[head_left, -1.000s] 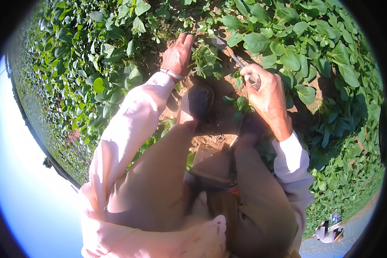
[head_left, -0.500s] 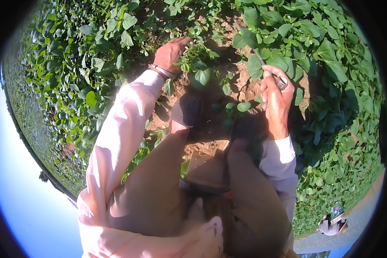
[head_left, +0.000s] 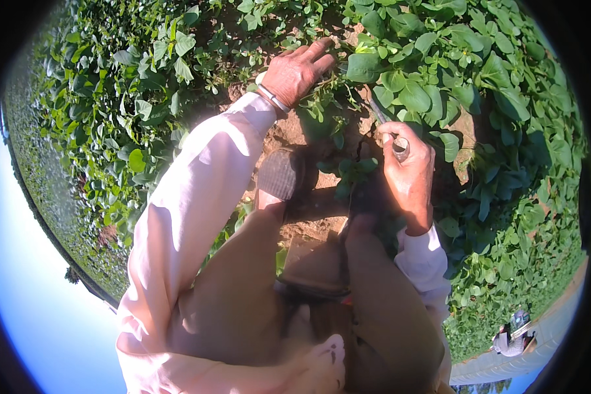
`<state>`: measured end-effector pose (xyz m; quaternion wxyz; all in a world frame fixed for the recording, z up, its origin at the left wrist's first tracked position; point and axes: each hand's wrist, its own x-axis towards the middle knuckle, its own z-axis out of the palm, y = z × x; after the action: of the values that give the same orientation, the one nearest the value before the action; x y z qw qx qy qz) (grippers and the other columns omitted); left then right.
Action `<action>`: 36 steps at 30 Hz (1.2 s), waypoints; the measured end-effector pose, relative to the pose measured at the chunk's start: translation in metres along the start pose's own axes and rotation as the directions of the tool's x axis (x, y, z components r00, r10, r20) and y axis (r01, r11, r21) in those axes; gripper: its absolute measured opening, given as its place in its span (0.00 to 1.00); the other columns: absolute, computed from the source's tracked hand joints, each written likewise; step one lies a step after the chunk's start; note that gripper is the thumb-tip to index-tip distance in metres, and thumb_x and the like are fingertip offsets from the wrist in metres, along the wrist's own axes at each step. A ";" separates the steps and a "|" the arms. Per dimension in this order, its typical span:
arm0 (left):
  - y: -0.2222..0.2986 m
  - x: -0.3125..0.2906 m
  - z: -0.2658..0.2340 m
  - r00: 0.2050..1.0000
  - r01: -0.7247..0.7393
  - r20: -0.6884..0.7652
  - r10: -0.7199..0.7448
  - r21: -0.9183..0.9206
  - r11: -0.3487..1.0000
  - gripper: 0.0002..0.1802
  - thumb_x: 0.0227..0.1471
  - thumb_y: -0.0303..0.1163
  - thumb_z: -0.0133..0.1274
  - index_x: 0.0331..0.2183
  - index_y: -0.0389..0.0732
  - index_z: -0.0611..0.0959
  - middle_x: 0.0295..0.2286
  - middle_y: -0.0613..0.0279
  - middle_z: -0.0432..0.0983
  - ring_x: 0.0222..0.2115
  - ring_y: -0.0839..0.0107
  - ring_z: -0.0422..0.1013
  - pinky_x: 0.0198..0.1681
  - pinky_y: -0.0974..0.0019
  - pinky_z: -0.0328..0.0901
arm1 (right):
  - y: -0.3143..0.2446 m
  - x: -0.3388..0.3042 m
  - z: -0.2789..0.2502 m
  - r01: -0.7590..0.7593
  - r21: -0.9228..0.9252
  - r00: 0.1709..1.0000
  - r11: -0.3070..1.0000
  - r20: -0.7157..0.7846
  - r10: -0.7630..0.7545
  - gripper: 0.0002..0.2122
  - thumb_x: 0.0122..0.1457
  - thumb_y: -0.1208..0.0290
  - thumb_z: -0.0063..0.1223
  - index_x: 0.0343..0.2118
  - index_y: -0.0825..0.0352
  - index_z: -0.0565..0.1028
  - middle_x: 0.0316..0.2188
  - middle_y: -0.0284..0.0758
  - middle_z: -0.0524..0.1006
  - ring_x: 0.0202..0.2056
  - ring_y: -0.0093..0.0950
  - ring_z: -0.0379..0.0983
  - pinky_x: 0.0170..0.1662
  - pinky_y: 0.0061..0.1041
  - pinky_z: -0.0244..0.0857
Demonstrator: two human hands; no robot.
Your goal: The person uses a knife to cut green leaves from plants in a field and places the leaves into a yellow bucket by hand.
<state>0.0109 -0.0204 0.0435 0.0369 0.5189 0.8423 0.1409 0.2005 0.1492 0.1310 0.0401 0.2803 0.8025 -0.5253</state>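
My left hand (head_left: pixel 298 71), with a band on its wrist, reaches into low green weeds (head_left: pixel 320 98). Its fingers stretch to the right, apart from one another, touching leaves and stems; some fingertips are hidden by foliage. Closed around a thin metal hand tool (head_left: pixel 378 111) is my right hand (head_left: pixel 408 172), lower and to the right. The tool's round, hollow handle end shows above the fist. Its shaft points up and left into broad-leaved plants (head_left: pixel 417 95), which hide the working end.
My shoe (head_left: pixel 280 173) rests on brown soil (head_left: pixel 285 134) between my hands and my bent legs. Dense leafy plants (head_left: pixel 105 131) spread on both sides. Another person (head_left: pixel 511 340) is far off at the lower right, beside a pale strip of ground (head_left: pixel 486 371).
My left hand has moved right across the weeds, its fingers now stretched out. My right hand has come slightly left and down, still gripping the metal hand tool.
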 end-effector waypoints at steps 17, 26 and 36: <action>-0.021 0.036 -0.013 0.991 -0.092 0.116 0.060 0.298 0.950 0.17 0.50 0.31 0.49 0.44 0.48 0.76 0.48 0.63 0.68 0.41 0.65 0.72 0.35 0.62 0.72 | 0.003 0.037 0.038 0.076 0.029 0.996 0.997 -0.059 -0.074 0.09 0.49 0.82 0.55 0.34 0.62 0.76 0.18 0.40 0.76 0.22 0.36 0.76 0.26 0.28 0.66; -0.035 0.038 -0.036 0.979 0.049 0.183 -0.086 0.196 0.979 0.26 0.39 0.32 0.60 0.46 0.49 0.77 0.41 0.63 0.73 0.43 0.62 0.72 0.38 0.60 0.71 | 0.000 0.063 0.040 -0.078 0.264 0.996 0.961 -0.026 0.088 0.04 0.53 0.81 0.54 0.31 0.68 0.77 0.23 0.35 0.79 0.24 0.16 0.74 0.30 0.19 0.66; -0.045 0.090 -0.016 0.974 -0.115 0.227 -0.020 0.566 0.816 0.18 0.50 0.31 0.48 0.45 0.55 0.78 0.48 0.66 0.70 0.51 0.66 0.63 0.48 0.53 0.57 | 0.002 0.081 0.033 0.054 0.186 0.977 0.981 -0.213 -0.013 0.04 0.52 0.81 0.55 0.31 0.67 0.75 0.22 0.39 0.78 0.25 0.30 0.78 0.29 0.23 0.67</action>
<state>-0.0729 0.0364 0.0543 -0.0311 0.5392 0.8225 -0.1784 0.1261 0.1543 0.0862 -0.0813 0.3233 0.7527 -0.5678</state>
